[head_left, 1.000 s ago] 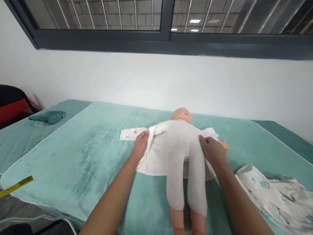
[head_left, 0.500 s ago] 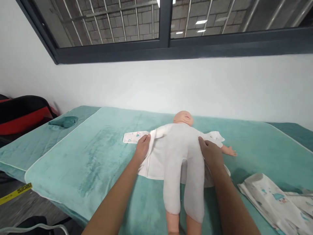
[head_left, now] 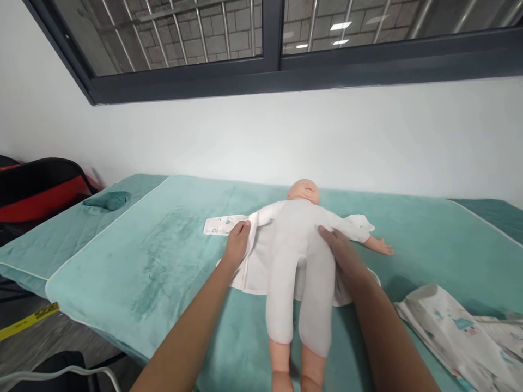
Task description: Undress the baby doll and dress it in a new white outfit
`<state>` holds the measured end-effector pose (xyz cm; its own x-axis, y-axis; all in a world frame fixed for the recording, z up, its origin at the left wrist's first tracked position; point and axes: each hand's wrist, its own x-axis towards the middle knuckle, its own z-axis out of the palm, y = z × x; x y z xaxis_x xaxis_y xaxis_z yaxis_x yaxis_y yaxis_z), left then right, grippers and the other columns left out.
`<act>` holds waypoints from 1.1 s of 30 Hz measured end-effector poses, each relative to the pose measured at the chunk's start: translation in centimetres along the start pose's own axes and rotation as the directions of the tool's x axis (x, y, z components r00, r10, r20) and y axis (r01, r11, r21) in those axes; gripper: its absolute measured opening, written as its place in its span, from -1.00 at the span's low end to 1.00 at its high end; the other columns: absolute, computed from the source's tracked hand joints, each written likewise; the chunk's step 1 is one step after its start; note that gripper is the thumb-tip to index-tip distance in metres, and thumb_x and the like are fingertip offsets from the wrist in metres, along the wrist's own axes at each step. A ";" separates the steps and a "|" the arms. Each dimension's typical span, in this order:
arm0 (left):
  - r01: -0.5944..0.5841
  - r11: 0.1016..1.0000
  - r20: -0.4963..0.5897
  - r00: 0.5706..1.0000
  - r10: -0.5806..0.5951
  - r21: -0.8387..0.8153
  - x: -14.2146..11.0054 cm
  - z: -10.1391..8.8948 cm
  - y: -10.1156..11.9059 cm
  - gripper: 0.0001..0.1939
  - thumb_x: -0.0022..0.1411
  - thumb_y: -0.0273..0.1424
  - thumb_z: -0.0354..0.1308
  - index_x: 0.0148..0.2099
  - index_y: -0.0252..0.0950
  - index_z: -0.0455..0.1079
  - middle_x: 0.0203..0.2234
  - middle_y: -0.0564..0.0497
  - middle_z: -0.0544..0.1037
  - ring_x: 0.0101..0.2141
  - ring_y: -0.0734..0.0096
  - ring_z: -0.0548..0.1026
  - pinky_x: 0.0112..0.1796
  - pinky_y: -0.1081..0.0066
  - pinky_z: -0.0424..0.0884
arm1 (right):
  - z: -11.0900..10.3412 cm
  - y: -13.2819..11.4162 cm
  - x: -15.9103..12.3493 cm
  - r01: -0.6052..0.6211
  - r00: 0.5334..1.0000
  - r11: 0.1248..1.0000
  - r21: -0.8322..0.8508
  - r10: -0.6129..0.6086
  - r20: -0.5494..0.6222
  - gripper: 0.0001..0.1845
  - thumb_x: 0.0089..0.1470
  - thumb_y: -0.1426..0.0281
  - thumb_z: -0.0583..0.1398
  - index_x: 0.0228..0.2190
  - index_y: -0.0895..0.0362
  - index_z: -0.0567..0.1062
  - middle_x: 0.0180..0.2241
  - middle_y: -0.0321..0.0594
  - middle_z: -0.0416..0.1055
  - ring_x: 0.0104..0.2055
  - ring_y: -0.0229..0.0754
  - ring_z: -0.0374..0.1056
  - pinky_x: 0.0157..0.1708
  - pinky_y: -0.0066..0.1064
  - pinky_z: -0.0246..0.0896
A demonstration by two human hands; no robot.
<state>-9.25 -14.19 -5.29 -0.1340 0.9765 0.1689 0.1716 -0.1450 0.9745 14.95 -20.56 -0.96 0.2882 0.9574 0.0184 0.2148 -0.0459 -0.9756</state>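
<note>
The baby doll (head_left: 300, 231) lay supine on a green bed cover (head_left: 163, 239), its torso over an opened white shirt (head_left: 258, 267). The left hand (head_left: 237, 243) pinched the shirt's edge; the right hand (head_left: 344, 255) touched the doll's side, its grip indeterminable.

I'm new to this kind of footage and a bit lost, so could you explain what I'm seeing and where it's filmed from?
There's no machine here, just a person's two bare hands. The camera is worn on that person's head, looking forward and down. On a teal cover lies a doll with a white cloth body, its head away from the camera. A white garment is spread open beneath it. The left hand holds the garment's edge; the right hand touches the doll's side, though whether it grips anything is unclear. Off to the right lies a printed cloth.
</note>
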 end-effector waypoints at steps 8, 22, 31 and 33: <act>-0.054 0.997 0.033 0.998 0.056 -0.056 1.6 4.1 3.8 -0.70 0.34 -0.20 -0.09 -0.29 -0.28 0.33 -0.24 -0.05 0.51 -0.17 0.35 0.42 -0.07 0.37 0.27 | 0.0 1.4 0.8 -0.111 0.994 0.985 0.133 0.113 -0.010 -0.31 -0.16 0.12 0.33 0.02 0.09 0.39 0.05 -0.07 0.43 0.11 0.16 0.33 0.00 -0.11 0.37; -0.309 0.933 0.240 0.935 0.262 0.186 0.0 4.1 9.0 -0.78 0.31 -0.36 -0.01 -0.39 -0.28 0.31 -0.18 -0.10 0.40 -0.09 0.34 0.38 0.03 0.33 0.25 | 0.6 2.1 0.9 -0.141 0.983 0.984 0.104 0.127 0.129 -0.31 -0.05 0.03 0.26 0.06 0.11 0.39 0.11 -0.08 0.38 0.21 0.11 0.21 0.17 -0.15 0.18; -0.086 0.914 0.382 0.921 -0.079 0.396 -4.3 -2.4 5.8 -0.74 0.23 -0.14 0.05 -0.32 -0.24 0.27 -0.42 0.10 0.37 -0.37 0.40 0.32 -0.32 0.40 0.25 | 0.7 2.9 1.4 -0.131 0.986 0.985 0.116 0.117 0.122 -0.33 -0.05 0.01 0.25 0.04 0.09 0.42 0.19 -0.14 0.30 0.27 0.07 0.13 0.23 -0.19 0.07; -0.067 0.926 0.412 0.906 -0.099 0.371 -4.9 -3.0 5.8 -0.71 0.23 -0.14 0.04 -0.38 -0.25 0.21 -0.48 0.13 0.29 -0.43 0.43 0.27 -0.38 0.43 0.20 | 0.7 2.6 1.2 -0.124 0.986 0.985 0.118 0.109 0.126 -0.35 -0.05 0.01 0.25 0.02 0.10 0.44 0.17 -0.13 0.33 0.26 0.07 0.15 0.20 -0.22 0.11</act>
<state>-10.52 -20.26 0.00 0.2640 0.9645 -0.0049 0.5297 -0.1407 0.8364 15.16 -19.36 -3.67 0.1904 0.9749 -0.1154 0.0663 -0.1301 -0.9893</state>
